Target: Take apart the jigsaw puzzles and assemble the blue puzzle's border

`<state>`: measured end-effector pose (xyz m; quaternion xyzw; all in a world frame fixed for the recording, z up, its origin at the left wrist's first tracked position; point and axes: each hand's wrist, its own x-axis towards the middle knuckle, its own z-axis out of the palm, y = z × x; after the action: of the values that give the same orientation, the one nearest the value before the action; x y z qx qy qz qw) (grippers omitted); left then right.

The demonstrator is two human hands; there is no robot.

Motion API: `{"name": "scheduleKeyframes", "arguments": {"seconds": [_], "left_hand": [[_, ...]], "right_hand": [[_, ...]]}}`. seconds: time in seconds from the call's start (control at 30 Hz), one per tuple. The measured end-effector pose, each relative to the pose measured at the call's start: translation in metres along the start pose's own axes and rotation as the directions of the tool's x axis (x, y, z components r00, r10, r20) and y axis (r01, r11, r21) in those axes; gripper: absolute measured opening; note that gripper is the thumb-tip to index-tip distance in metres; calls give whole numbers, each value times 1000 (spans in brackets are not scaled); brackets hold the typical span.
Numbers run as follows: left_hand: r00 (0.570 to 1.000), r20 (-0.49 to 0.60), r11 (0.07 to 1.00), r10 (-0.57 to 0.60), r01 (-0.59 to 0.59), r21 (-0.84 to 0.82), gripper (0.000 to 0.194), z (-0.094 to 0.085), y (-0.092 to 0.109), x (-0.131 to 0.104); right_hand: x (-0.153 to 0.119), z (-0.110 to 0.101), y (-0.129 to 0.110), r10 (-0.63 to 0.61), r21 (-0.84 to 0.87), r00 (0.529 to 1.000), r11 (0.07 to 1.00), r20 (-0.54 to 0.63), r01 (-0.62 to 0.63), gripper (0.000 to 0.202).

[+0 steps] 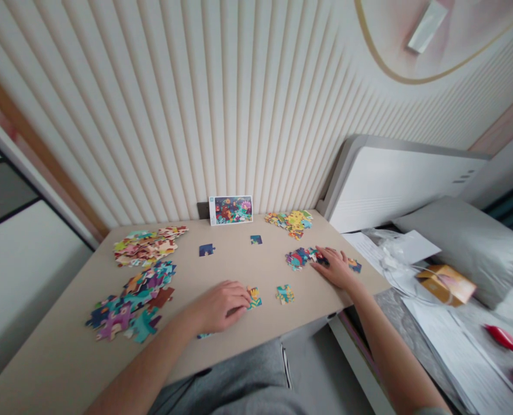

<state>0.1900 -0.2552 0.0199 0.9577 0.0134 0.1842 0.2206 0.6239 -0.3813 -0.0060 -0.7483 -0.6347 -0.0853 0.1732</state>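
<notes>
My left hand rests low over the middle of the table, fingers curled together with their tips on the left edge of a yellow-and-teal puzzle piece. Another piece in similar colours lies a little to its right. Under my left wrist, part of a teal piece shows. My right hand lies with fingers spread over a small pile of dark and multicoloured puzzle pieces, partly covering it. Two dark blue pieces, one at left and one at right, lie apart farther back.
A picture card leans against the ribbed wall. Heaps of pieces lie at the back left, front left and back right. Right of the table, a bed holds papers, a yellow box and a pillow.
</notes>
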Motion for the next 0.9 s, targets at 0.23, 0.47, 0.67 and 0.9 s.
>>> {"name": "scheduleKeyframes", "arguments": {"seconds": [0.23,0.47,0.67,0.9], "left_hand": [[1000,15,1000,-24,24,1,19,2,-2,-2],[1000,21,1000,-22,22,-13,20,3,-3,-3],[999,19,1000,-25,26,-3,21,0,-1,-1],[1000,9,1000,-13,13,-7,22,0,-1,0]], "right_hand": [[17,15,-10,49,124,993,992,-109,-35,42],[14,15,4,244,392,932,911,-269,-125,49],[18,21,13,275,392,925,906,-263,-158,52],[16,18,-5,181,76,962,983,-204,-169,49]]}}
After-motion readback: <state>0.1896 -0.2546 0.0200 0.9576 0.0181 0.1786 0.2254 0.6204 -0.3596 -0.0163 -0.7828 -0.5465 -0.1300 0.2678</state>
